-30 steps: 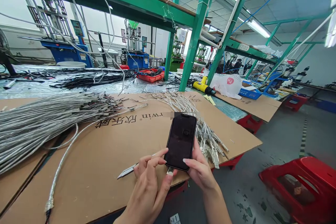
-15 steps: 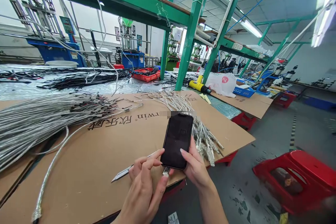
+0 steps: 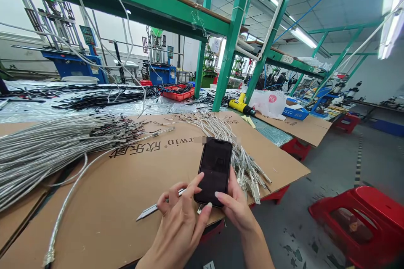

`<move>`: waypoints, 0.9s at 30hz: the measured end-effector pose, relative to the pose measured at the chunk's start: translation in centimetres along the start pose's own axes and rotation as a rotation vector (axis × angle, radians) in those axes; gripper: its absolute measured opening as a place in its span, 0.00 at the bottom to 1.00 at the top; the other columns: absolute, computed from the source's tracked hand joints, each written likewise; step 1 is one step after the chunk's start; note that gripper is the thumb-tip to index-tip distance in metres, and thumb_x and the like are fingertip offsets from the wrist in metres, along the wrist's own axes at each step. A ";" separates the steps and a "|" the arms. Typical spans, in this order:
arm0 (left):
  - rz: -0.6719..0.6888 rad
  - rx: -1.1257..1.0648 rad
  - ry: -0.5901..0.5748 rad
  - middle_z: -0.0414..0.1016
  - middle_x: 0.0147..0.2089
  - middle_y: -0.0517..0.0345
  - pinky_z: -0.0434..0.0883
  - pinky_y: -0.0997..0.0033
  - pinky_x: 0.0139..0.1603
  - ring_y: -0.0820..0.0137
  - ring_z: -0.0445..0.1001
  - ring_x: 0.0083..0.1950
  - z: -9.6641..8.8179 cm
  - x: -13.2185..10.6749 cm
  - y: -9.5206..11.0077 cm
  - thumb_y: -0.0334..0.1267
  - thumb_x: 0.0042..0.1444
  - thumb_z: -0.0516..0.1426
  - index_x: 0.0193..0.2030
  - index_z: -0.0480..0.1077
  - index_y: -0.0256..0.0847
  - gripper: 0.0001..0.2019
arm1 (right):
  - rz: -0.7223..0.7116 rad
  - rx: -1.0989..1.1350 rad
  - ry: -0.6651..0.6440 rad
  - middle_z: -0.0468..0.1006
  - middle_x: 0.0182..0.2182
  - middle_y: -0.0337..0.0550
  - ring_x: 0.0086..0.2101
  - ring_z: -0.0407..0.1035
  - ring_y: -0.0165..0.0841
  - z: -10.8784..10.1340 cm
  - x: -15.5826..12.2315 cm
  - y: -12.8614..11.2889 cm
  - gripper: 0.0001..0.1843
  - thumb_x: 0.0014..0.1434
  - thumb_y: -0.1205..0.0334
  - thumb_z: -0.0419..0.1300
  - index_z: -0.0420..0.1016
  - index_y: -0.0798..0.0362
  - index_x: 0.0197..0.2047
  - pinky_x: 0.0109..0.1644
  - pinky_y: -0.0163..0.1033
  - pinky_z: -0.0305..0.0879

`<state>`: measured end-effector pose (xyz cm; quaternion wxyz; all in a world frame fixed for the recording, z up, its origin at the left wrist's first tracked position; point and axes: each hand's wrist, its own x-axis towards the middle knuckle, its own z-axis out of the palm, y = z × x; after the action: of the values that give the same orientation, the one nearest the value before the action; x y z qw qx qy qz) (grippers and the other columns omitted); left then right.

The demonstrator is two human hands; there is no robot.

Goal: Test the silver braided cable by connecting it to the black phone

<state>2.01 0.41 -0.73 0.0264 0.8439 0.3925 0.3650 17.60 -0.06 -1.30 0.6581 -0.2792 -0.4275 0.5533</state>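
Observation:
A black smartphone [image 3: 214, 172] with a dark screen is tilted up over the cardboard's front edge. My right hand [image 3: 241, 206] grips its lower right side, thumb on the front. My left hand [image 3: 179, 218] has its fingers apart, the index fingertip on the left of the screen and the thumb by the bottom edge. A white connector [image 3: 199, 209] peeks out below the phone, mostly covered by the left hand. Partly under that hand is a slim silver knife [image 3: 147, 212], its tip pointing left. Behind the phone lies a bundle of white USB cables [image 3: 248, 170].
Printed cardboard [image 3: 126, 189] covers the bench. A thick bundle of grey cables [image 3: 47, 147] lies left. Farther back are a red tray [image 3: 178, 93], a yellow heat gun [image 3: 241, 107] and green shelf posts [image 3: 224, 63]. A red stool [image 3: 366, 218] stands on the right.
My left index finger has moved from the phone's lower left edge up onto the screen. The thumb has risen toward the bottom edge, covering more of the connector. The view has shifted slightly.

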 end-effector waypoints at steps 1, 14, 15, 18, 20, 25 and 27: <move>0.012 0.007 0.009 0.73 0.56 0.43 0.53 0.54 0.48 0.56 0.67 0.52 0.0 0.0 0.0 0.30 0.60 0.51 0.57 0.50 0.41 0.20 | -0.002 -0.001 -0.007 0.74 0.53 0.44 0.52 0.68 0.42 0.0 0.0 0.0 0.48 0.51 0.63 0.66 0.45 0.42 0.68 0.54 0.49 0.65; -0.031 -0.083 0.115 0.73 0.57 0.45 0.59 0.55 0.47 0.57 0.68 0.52 0.2 -0.7 -0.3 0.33 0.61 0.50 0.49 0.53 0.46 0.12 | 0.037 -0.023 -0.074 0.74 0.52 0.48 0.38 0.75 0.43 -0.5 -0.1 0.1 0.54 0.50 0.62 0.67 0.36 0.41 0.69 0.42 0.50 0.72; -0.034 -0.082 0.113 0.73 0.57 0.45 0.59 0.54 0.47 0.57 0.68 0.52 0.2 -0.7 -0.3 0.33 0.61 0.49 0.50 0.53 0.46 0.12 | 0.031 -0.025 -0.071 0.74 0.52 0.48 0.42 0.74 0.43 -0.6 -0.1 0.2 0.54 0.50 0.62 0.67 0.37 0.42 0.69 0.45 0.51 0.71; -0.037 -0.079 0.090 0.72 0.58 0.44 0.58 0.53 0.48 0.56 0.67 0.53 0.3 -0.7 -0.3 0.33 0.62 0.49 0.52 0.52 0.45 0.14 | 0.018 -0.021 -0.065 0.73 0.53 0.49 0.47 0.71 0.44 -0.7 -0.2 0.3 0.55 0.48 0.62 0.68 0.38 0.44 0.69 0.50 0.51 0.68; -0.039 -0.083 0.078 0.71 0.59 0.44 0.58 0.52 0.48 0.55 0.67 0.53 0.3 -0.7 -0.3 0.33 0.61 0.50 0.53 0.51 0.45 0.15 | 0.020 -0.014 -0.071 0.73 0.53 0.50 0.45 0.73 0.46 -0.7 -0.1 0.5 0.55 0.48 0.61 0.68 0.37 0.43 0.69 0.43 0.51 0.72; -0.034 -0.075 0.075 0.71 0.58 0.45 0.59 0.53 0.48 0.56 0.67 0.53 0.1 -0.6 -0.3 0.32 0.61 0.50 0.55 0.51 0.44 0.17 | 0.001 0.003 -0.050 0.72 0.54 0.49 0.50 0.69 0.46 -0.9 0.0 0.8 0.55 0.46 0.61 0.69 0.39 0.45 0.69 0.51 0.51 0.67; -0.034 -0.071 0.075 0.72 0.58 0.44 0.59 0.53 0.48 0.56 0.68 0.53 0.0 -0.6 -0.3 0.32 0.61 0.50 0.56 0.50 0.44 0.18 | -0.003 0.010 -0.042 0.72 0.55 0.48 0.53 0.67 0.45 -0.8 0.0 0.7 0.55 0.45 0.61 0.70 0.42 0.45 0.69 0.57 0.51 0.61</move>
<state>1.60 0.20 -1.19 0.0478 0.8213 0.3943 0.4095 17.94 0.24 -2.29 0.6512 -0.2635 -0.4392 0.5600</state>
